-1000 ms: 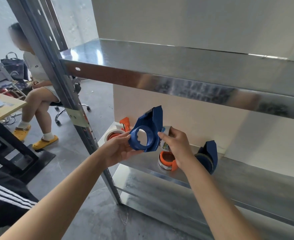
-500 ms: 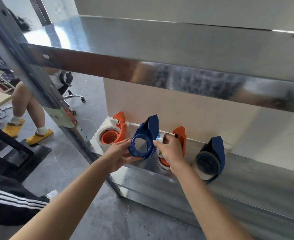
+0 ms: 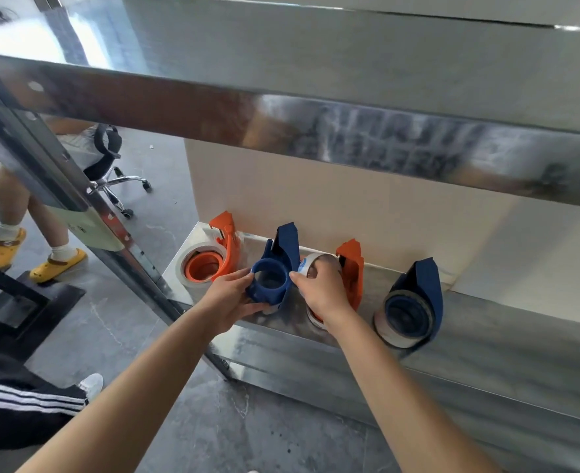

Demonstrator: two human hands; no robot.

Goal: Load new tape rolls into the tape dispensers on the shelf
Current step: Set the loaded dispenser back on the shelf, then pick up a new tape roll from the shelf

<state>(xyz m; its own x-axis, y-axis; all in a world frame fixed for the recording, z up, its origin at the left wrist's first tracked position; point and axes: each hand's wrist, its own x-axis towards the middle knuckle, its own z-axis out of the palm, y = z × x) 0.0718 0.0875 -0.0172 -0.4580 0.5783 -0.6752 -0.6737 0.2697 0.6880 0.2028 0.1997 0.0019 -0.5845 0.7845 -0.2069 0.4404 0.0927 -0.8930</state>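
Our left hand point(image 3: 228, 298) grips the empty blue dispenser point(image 3: 271, 278); our right hand point(image 3: 324, 291), just right of it, curls round a tape roll point(image 3: 310, 262). On the shelf point(image 3: 503, 339), a loaded orange dispenser point(image 3: 213, 262) stands left of it, a second orange dispenser point(image 3: 351, 268) just right, and a loaded blue dispenser point(image 3: 409, 307) farther right.

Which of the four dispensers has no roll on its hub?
The blue dispenser gripped by the left hand, second from left: its hub ring is bare. The far-right blue one, far-left orange and middle orange carry rolls.
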